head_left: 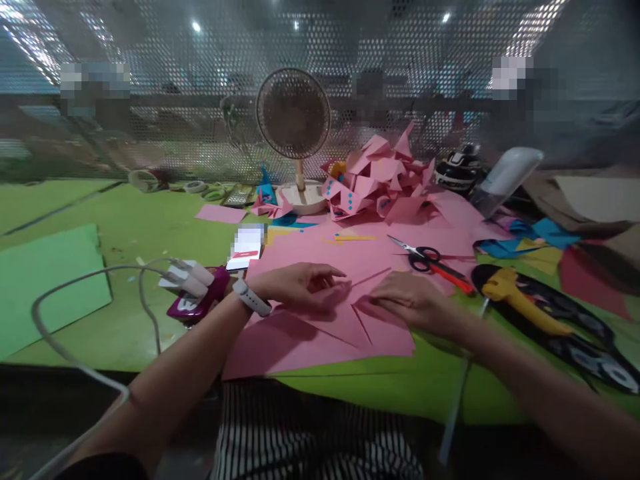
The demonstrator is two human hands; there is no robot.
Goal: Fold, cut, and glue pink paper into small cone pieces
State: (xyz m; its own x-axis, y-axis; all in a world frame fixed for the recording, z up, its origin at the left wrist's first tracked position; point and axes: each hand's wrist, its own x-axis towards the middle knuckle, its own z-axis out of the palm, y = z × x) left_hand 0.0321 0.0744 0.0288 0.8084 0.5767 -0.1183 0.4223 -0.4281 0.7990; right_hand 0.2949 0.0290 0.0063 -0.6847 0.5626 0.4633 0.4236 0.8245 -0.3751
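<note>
Green surface (350,393), front edge: pink paper (320,343) lies just inside it, near the middle, angled fold lines showing between the hands. Left hand (310,290): fingers apart and loosely curved over the paper, gripping nothing. Right hand (407,300): fingers bunched low on the paper; blurred from where I stand, so cannot tell whether it pinches a ply or only presses.

Judgement: best to pin the sheet with the left palm, match edges first, then run the right fingertips slowly along the line; a half-pressed crease would spring open.

Toward the right edge: scissors (425,259) beside red cutter (453,275), blades pointing away from the hands.

Far edge, right of middle: heap of folded pink pieces (377,177) beside fan (294,113).
</note>
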